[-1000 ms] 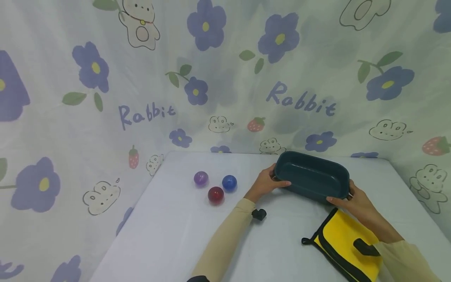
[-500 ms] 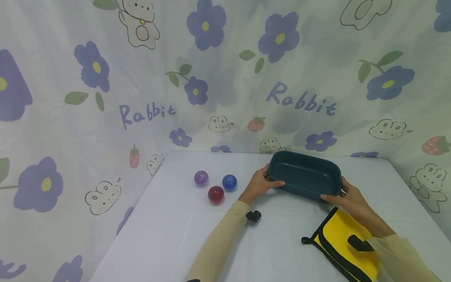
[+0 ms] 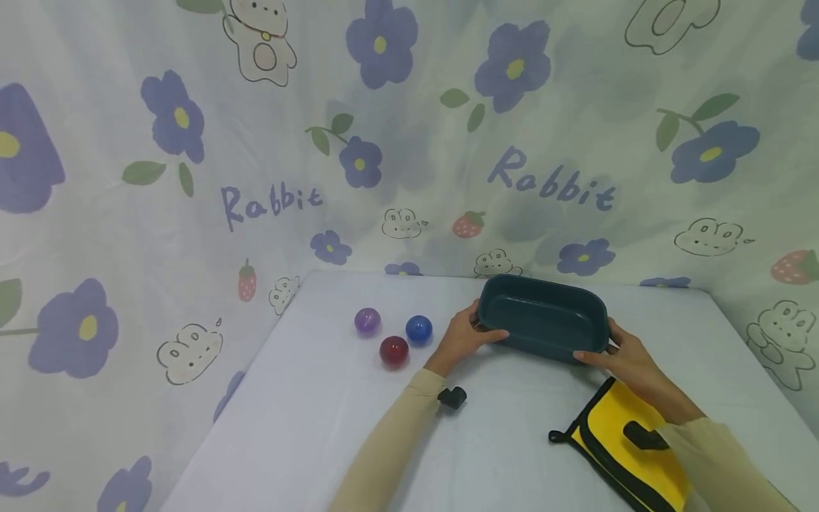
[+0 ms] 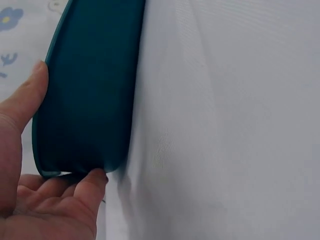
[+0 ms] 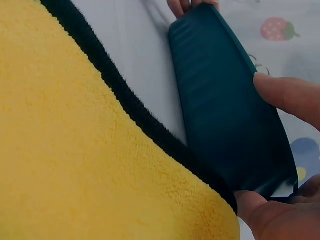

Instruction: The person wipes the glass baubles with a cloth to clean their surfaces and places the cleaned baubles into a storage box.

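A dark teal oblong tray (image 3: 544,316) sits toward the back of the white table (image 3: 333,412), held at both ends. My left hand (image 3: 463,338) grips its left end, thumb over the rim and fingers underneath. In the left wrist view the tray wall (image 4: 87,90) fills the left side with my thumb and fingertip on it. My right hand (image 3: 621,352) grips the right end the same way. The right wrist view shows the tray's outer wall (image 5: 225,105) pinched by that hand. The tray looks empty.
Three small balls lie left of the tray: purple (image 3: 367,321), blue (image 3: 419,329), red (image 3: 393,351). A yellow cloth with black trim (image 3: 630,455) lies under my right forearm, seen close as yellow cloth (image 5: 75,165). Flower-print fabric (image 3: 192,178) walls the table.
Both hands have carried the tray a little to the left and toward the back of the table, and it now sits lower and flatter. The balls and cloth have stayed put.
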### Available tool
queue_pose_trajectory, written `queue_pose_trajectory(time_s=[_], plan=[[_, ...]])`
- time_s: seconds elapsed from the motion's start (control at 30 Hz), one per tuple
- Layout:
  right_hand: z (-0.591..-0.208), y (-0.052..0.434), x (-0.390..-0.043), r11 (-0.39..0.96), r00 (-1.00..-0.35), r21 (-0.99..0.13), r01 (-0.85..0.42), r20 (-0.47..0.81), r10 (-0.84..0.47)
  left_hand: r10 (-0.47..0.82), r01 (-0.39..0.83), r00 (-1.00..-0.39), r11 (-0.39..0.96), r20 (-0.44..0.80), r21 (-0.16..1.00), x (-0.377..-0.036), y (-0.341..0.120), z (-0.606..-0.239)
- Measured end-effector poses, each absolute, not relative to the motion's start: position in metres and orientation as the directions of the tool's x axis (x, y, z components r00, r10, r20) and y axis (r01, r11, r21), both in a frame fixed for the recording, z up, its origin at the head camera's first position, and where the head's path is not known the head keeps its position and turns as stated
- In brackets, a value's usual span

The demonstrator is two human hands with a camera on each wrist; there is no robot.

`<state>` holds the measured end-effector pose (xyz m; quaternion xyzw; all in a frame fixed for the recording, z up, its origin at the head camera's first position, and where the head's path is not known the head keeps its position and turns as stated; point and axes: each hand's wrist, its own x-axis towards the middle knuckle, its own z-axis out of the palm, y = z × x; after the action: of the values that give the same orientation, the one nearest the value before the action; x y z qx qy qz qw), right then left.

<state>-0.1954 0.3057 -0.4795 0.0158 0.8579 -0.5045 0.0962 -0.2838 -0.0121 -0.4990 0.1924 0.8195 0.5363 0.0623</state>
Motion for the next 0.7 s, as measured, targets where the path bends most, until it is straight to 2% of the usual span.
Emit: queue_pose_trajectory(time_s=[0.27,0.5,0.7], plan=[[-0.477,0.295,-0.203,0.497,-0.977,-0.859,0.123,-0.193,-0.092,0.339,0.249,-0.934,0.379,0.117,0.891,-0.28,-0.023,-0.5],[-0.476,0.287,-0.209,0.481,-0.973,-0.87,0.111,-0.194,-0.127,0.274,0.187,-0.958,0.387,0.082,0.903,-0.273,-0.033,-0.5],[-0.478,0.283,-0.213,0.483,-0.969,-0.87,0.102,-0.197,-0.149,0.272,0.209,-0.957,0.395,0.104,0.894,-0.268,-0.042,-0.5]])
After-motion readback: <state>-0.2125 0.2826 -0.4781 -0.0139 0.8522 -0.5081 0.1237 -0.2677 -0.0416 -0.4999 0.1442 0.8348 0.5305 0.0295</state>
